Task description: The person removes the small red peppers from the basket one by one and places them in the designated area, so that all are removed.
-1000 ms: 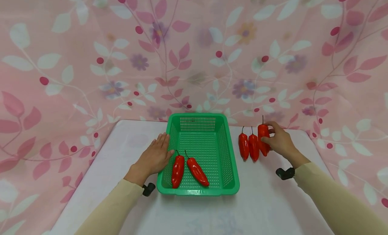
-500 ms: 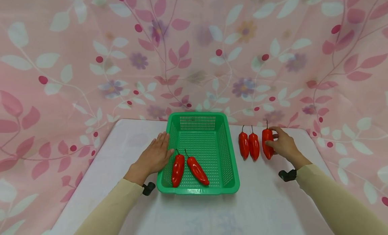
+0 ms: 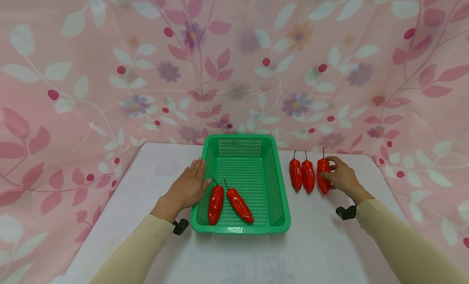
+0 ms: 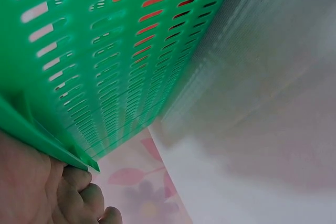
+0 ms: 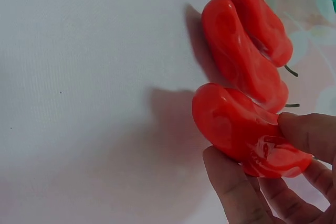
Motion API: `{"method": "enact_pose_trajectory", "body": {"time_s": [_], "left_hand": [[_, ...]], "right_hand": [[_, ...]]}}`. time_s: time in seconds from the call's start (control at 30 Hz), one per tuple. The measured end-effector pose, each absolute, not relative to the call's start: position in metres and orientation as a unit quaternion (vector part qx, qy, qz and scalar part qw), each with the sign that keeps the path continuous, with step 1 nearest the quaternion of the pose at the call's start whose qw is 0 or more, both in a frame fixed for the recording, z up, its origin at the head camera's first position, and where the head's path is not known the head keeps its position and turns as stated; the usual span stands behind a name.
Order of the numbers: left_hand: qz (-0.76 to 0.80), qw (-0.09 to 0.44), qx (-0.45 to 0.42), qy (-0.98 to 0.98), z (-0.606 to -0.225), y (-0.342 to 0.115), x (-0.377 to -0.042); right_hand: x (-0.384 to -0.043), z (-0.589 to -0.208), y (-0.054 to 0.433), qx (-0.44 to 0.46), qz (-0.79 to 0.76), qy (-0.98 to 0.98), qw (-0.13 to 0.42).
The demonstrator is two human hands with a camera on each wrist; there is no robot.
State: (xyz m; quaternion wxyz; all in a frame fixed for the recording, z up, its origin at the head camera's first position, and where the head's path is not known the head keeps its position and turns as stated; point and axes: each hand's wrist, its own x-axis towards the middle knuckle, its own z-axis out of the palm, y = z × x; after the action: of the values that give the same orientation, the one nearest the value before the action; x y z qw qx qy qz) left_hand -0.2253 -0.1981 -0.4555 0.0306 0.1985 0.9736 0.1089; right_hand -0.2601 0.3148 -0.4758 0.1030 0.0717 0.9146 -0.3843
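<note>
while the left hand (image 3: 187, 186) lies along the left rim of the green basket (image 3: 239, 230), fingers straight, the head view shows a left pepper (image 3: 216, 204) and a slanted pepper (image 3: 239, 205) inside; on the tabletop (image 3: 311, 239), right of it, lie an inner pepper (image 3: 295, 175) and a middle pepper (image 3: 308, 177). the work seems partway: two in, three out, the outer pepper (image 3: 323, 174) unreleased. the left wrist view shows that hand against the rim. in the right wrist view, the right hand (image 5: 283, 182) pinches the outer pepper; whether it touches the tabletop, i cannot tell.

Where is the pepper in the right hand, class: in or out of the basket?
Out: the right hand grips the red pepper to the right of the green basket.
</note>
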Motion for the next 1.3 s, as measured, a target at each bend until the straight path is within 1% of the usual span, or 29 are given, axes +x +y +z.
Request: {"method": "enact_pose_trajectory", "body": {"time_s": [0.8,1.3], "left_hand": [[0.106,0.034,0.192,0.975,-0.455,-0.197,-0.225],[0.113,0.024,0.192,0.975,-0.458,-0.197,-0.226]], "right_hand": [[-0.266,-0.492,0.315,0.085,-0.370,0.916,0.125],[-0.271,-0.494,0.311,0.092,-0.363,0.918,0.130]]}}
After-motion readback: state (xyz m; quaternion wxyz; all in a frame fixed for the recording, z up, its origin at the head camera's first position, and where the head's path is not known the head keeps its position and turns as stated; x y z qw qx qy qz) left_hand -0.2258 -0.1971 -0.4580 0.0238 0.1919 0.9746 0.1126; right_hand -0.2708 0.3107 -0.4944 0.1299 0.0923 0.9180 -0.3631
